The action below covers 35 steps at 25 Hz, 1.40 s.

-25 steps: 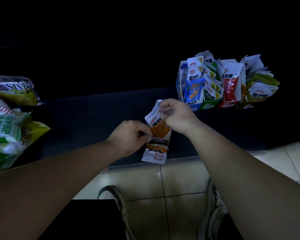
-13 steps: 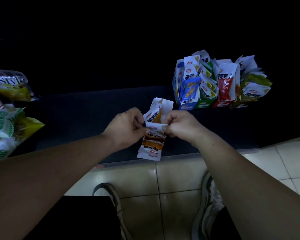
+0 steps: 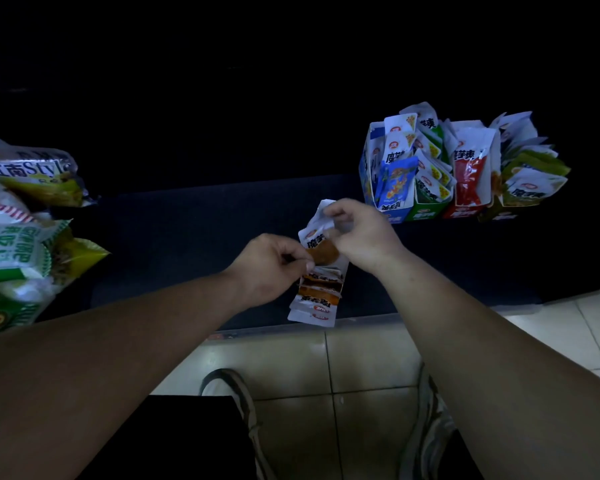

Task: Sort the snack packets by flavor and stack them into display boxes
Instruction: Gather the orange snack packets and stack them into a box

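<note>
The whole upper half is black, and nothing behind the dark surface [image 3: 187,237] can be made out. At the left edge a heap of large snack bags [image 3: 25,209] is cut off by the frame, its print only partly readable. Of the four display boxes [image 3: 426,211] standing far right on the surface, the blue, green and red fronts show, but the fourth is almost buried under its own green-and-white packets [image 3: 530,188]. How full any box is cannot be told. Shoes [image 3: 238,389] on the tiled floor [image 3: 368,362] are partly covered by the forearms.

On the left hand [image 3: 267,268] the fingers [image 3: 291,252] are curled tight, pinching the left edge of a fanned bunch of orange packets [image 3: 321,296] — the tips themselves are tucked out of sight. On the right hand [image 3: 364,233] the fingers [image 3: 336,211] bend round the white upper end of the top packet [image 3: 321,244]. The thumb is hard to separate from the foil in the dim light.

The bunch is held between the two hands over the near edge of the surface, well apart from the boxes — whether its lower end touches the surface cannot be told.
</note>
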### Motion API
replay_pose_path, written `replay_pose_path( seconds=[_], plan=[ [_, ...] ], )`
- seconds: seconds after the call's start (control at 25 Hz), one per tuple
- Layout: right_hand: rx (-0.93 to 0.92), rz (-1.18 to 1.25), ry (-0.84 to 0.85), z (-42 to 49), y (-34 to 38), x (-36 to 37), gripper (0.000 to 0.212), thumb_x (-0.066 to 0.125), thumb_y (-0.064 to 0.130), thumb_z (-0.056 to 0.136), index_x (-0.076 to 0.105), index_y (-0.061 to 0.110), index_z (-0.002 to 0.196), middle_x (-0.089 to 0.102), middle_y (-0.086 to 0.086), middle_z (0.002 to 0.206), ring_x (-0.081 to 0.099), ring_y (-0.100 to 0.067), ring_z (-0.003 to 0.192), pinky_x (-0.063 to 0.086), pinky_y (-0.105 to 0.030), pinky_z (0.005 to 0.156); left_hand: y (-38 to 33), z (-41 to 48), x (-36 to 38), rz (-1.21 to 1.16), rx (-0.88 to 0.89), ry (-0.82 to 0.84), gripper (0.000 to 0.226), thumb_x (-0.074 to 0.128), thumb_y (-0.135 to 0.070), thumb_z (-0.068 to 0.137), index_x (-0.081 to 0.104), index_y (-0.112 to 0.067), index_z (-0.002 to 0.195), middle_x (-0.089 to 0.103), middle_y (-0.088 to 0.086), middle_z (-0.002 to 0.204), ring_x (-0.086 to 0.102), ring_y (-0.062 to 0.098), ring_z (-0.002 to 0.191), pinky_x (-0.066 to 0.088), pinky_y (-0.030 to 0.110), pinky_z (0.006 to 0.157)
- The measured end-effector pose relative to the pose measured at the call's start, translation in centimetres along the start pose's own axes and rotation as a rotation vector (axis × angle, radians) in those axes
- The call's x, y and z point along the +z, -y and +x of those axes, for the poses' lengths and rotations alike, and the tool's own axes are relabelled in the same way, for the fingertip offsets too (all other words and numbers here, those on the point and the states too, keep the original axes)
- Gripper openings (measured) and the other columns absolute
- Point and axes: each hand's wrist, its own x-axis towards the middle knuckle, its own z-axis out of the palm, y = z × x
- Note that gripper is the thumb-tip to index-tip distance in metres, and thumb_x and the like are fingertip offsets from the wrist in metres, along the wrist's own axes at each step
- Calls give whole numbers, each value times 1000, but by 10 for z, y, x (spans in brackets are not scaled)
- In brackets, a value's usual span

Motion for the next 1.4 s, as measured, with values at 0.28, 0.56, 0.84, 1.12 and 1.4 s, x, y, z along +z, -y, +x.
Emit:
replay_pose_path(
  seconds=[0.28,0.56,0.84,1.12,1.4],
  plan=[
    [127,244,-147,-10,-7,-16,14,69,15,97,71,24,87,70,6,85,64,-8,79,48,-20,63,-9,3,4,-92,-92,-85,33,82,-24,86,54,-22,104,77,1,89,73,13,81,60,32,74],
    [106,372,-116,-14,8,-30,13,57,14,104,64,21,96,72,0,91,67,-13,79,57,-23,64,-14,1,5,-51,-53,-20,61,75,-24,93,46,-31,145,77,-5,90,72,4,86,59,30,87],
    [168,549,-96,-18,-2,-9,9,71,23,95,76,32,94,72,0,111,69,-21,109,59,-46,97,-6,-2,10,128,148,56,26,57,-18,103,67,-35,121,74,-9,94,72,6,87,61,39,83],
    [228,501,-139,-28,1,3,41,91,26,75,64,35,103,52,2,127,62,-12,109,58,-20,74,-3,6,10,179,155,59,28,51,-19,107,69,-35,122,59,-11,103,62,6,96,50,18,81],
    [215,313,-193,-26,-14,-6,16,63,9,97,75,19,99,75,2,96,72,-12,91,54,-23,70,1,11,6,13,44,-10,23,61,-24,102,69,-28,123,74,-14,98,70,1,92,58,25,85]
  ],
)
